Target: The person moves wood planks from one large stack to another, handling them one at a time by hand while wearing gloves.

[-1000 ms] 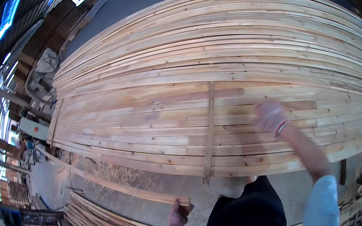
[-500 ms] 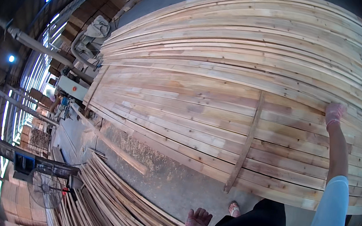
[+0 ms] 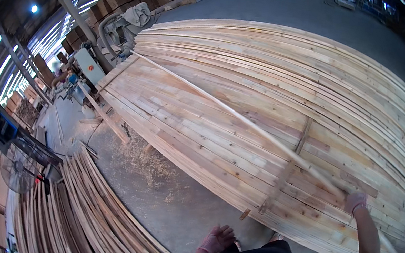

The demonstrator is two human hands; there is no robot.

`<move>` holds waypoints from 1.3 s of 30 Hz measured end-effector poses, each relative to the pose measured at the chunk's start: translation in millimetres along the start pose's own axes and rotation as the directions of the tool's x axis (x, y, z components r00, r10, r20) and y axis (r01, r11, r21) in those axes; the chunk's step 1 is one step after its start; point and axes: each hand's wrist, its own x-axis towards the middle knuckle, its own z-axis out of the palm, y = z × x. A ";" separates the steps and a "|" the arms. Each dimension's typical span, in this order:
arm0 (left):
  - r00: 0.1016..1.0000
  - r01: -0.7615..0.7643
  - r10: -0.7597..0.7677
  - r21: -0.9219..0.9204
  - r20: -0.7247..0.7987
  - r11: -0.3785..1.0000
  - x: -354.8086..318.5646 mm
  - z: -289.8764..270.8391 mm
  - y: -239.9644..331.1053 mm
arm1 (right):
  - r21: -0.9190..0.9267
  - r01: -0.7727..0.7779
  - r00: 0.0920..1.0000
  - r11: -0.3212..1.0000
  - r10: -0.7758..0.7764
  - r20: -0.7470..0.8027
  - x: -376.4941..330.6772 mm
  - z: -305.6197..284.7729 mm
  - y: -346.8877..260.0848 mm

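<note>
Long thin wooden strip [image 3: 244, 122]: lies diagonally across the top of the board stack [image 3: 272, 74], running from the stack's far-left corner to its near-right edge, where it blurs past the rim. Judged light, narrow and flexible over its length; likely to whip or sag if lifted by one end, with splinter risk along the sawn edges.

Right hand [image 3: 356, 202]: gloved, closed around the strip near its near end. Left hand [image 3: 218, 238]: gloved, fingers spread, holding nothing, hanging over the concrete floor [image 3: 161, 198].

Surroundings: sawdust beside the stack's near edge; a second pile of thin slats [image 3: 86, 219] to the left; a fan [image 3: 17, 173] beyond.
</note>
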 end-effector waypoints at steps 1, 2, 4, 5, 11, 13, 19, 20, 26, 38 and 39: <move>0.998 0.028 -0.030 0.028 0.059 0.999 7.4 -2.6 -3.0 | -0.004 0.099 0.992 0.995 -0.098 0.077 -29.1 -5.1 -14.3; 0.990 0.065 -0.073 0.065 0.120 0.996 13.4 -1.5 -7.4 | -0.053 0.163 0.973 0.985 -0.152 0.173 -41.3 16.5 -17.6; 0.966 0.089 -0.129 0.181 0.224 0.979 20.9 12.7 -14.3 | 0.199 0.339 0.840 0.919 -0.391 0.377 -76.3 36.8 -33.5; 0.947 0.103 -0.169 0.240 0.273 0.965 23.6 22.1 -17.8 | 0.366 0.383 0.747 0.848 -0.518 0.418 -88.2 62.8 -35.7; 0.869 0.115 -0.196 0.199 0.454 0.973 11.2 61.8 -35.8 | 0.712 0.058 0.657 0.699 -0.564 0.500 -194.2 84.4 -135.8; 0.914 0.221 -0.206 -0.001 0.349 0.975 14.1 51.6 -46.5 | 0.773 -0.089 0.694 0.628 -0.518 0.501 -217.7 91.4 -148.0; 0.960 0.104 -0.113 0.046 0.256 0.993 8.2 49.0 -53.0 | 0.727 0.030 0.897 0.686 -0.339 0.283 -292.4 232.3 -73.2; 0.960 0.096 -0.104 0.042 0.259 0.995 17.8 44.6 -54.7 | 0.640 0.019 0.918 0.768 -0.267 0.293 -312.3 253.2 -54.4; 0.984 0.048 -0.050 0.013 0.174 0.999 19.9 51.2 -84.3 | 0.536 -0.219 0.927 0.816 0.003 0.374 -385.8 298.8 9.0; 0.990 -0.063 0.065 0.024 -0.123 0.998 -25.6 43.5 -161.4 | 0.592 -0.090 0.954 0.801 -0.102 0.283 -365.6 359.3 72.4; 0.978 -0.083 0.088 0.033 -0.188 0.996 -31.0 49.1 -164.0 | 0.597 -0.077 0.956 0.799 -0.111 0.271 -362.5 364.0 76.5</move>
